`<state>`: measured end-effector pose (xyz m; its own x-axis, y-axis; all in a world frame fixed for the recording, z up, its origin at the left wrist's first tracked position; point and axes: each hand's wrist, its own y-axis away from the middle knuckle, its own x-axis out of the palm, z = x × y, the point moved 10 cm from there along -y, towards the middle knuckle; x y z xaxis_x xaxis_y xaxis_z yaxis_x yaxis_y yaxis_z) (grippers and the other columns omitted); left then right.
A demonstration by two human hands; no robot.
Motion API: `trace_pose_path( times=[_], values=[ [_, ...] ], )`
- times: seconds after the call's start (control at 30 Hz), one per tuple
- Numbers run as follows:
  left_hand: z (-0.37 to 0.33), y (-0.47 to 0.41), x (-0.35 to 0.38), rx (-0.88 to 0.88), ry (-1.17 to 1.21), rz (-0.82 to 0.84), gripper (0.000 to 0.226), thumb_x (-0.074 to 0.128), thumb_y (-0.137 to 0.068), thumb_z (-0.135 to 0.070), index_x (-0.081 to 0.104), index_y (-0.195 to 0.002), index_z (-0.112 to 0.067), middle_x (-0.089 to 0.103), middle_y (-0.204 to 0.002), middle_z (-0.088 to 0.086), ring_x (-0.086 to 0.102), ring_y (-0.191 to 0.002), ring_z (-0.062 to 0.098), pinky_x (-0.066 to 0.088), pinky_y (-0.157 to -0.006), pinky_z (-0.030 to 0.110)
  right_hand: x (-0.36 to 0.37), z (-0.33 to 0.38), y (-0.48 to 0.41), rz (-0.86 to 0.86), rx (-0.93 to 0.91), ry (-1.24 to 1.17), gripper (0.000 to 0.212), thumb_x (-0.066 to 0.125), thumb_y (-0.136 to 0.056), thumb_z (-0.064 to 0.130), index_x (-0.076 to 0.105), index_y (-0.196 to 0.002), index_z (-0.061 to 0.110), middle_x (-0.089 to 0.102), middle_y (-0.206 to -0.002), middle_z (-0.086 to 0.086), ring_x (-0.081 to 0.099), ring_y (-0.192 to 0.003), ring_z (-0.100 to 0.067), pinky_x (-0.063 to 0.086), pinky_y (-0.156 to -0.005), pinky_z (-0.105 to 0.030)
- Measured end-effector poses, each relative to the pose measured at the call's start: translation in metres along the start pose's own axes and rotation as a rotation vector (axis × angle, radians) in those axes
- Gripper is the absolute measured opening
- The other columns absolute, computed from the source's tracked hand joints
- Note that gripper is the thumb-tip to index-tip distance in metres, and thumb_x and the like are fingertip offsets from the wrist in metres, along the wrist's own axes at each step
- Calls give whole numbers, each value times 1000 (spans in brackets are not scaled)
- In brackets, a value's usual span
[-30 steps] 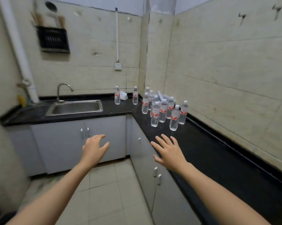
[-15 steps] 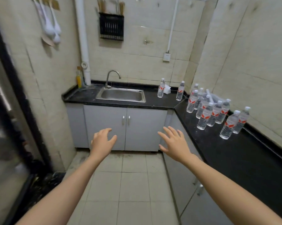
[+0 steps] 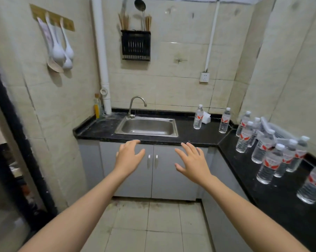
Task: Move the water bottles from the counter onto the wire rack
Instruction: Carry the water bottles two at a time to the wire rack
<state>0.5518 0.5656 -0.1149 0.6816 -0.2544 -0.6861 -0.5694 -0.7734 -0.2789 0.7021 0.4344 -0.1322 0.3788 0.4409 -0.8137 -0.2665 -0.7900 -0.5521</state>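
hands [image 3: 160, 159] empty – fingers spread, water bottles [image 3: 270, 157] on counter [image 3: 280, 200]

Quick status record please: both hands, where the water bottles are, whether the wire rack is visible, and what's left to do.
left hand: open, empty, raised in front of the cabinet doors
right hand: open, empty, fingers spread
water bottles: two upright right of the sink, at and; a cluster upright on the right counter
wire rack: not in view
bottles held: none
remaining: every visible bottle still on the counter
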Motion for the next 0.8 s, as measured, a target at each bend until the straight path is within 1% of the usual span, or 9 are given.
trace_pose_path(
  times=[0.17, 0.27, 0.47, 0.53, 0.63, 0.67, 0.73, 0.77, 0.8],
  values=[
    [-1, -79, 35, 10, 40, 1, 42, 53, -88, -22, 49, -128, -11, 50, -136, 9, 37, -129, 28, 32, -107, 41, 52, -54, -48, 57, 76, 13, 61, 87, -44, 41, 71, -98, 18, 71, -103, -12, 69, -96, -29, 55, -73, -45],
    [7, -116, 64, 3, 42, 38, 42, 53, -88, -21, 49, -128, -10, 50, -136, 9, 37, -129, 28, 32, -106, 40, 86, -78, -63, 120, 100, 33, 59, 88, -42, 42, 71, -95, 19, 72, -102, -11, 70, -94, -29, 56, -71, -43],
    [21, -203, 125, 21, 78, 111, 42, 53, -88, -22, 49, -128, -10, 51, -136, 9, 36, -130, 28, 31, -107, 41, 146, -129, -101, 211, 178, 48, 57, 89, -41, 41, 72, -91, 18, 72, -99, -12, 70, -93, -29, 56, -69, -44],
    [23, -238, 143, 38, 91, 124, 41, 53, -88, -23, 50, -127, -10, 52, -135, 9, 38, -129, 28, 33, -106, 43, 167, -150, -118, 254, 222, 74, 55, 87, -45, 39, 72, -92, 17, 71, -102, -13, 69, -96, -30, 56, -72, -43],
    [19, -291, 171, 66, 111, 173, 42, 53, -88, -23, 50, -127, -9, 52, -134, 10, 40, -128, 28, 34, -105, 41, 187, -182, -145, 268, 322, -2, 49, 80, -62, 33, 68, -105, 12, 65, -117, -18, 60, -112, -36, 50, -85, -49],
    [15, -309, 181, 86, 121, 194, 41, 53, -88, -23, 50, -127, -9, 52, -134, 11, 40, -127, 27, 34, -105, 39, 191, -192, -154, 271, 332, 17, 49, 80, -61, 33, 68, -104, 12, 65, -115, -18, 61, -109, -36, 50, -82, -50],
    [5, -346, 201, 128, 148, 226, 41, 54, -88, -22, 50, -126, -8, 53, -133, 11, 41, -127, 27, 33, -103, 37, 201, -213, -168, 309, 368, 61, 51, 86, -50, 36, 71, -95, 15, 70, -104, -15, 68, -98, -34, 55, -71, -46],
    [0, -363, 211, 145, 159, 240, 40, 54, -88, -22, 51, -126, -8, 53, -132, 11, 42, -126, 27, 33, -103, 38, 203, -223, -175, 302, 389, 78, 52, 87, -49, 36, 71, -94, 16, 71, -103, -14, 68, -96, -33, 55, -70, -45],
    [-5, -377, 224, 160, 162, 258, 40, 54, -87, -21, 51, -125, -8, 54, -132, 12, 43, -125, 28, 34, -103, 38, 207, -234, -179, 298, 415, 73, 52, 86, -53, 36, 70, -97, 15, 69, -108, -15, 66, -100, -34, 54, -74, -46]
  ],
)
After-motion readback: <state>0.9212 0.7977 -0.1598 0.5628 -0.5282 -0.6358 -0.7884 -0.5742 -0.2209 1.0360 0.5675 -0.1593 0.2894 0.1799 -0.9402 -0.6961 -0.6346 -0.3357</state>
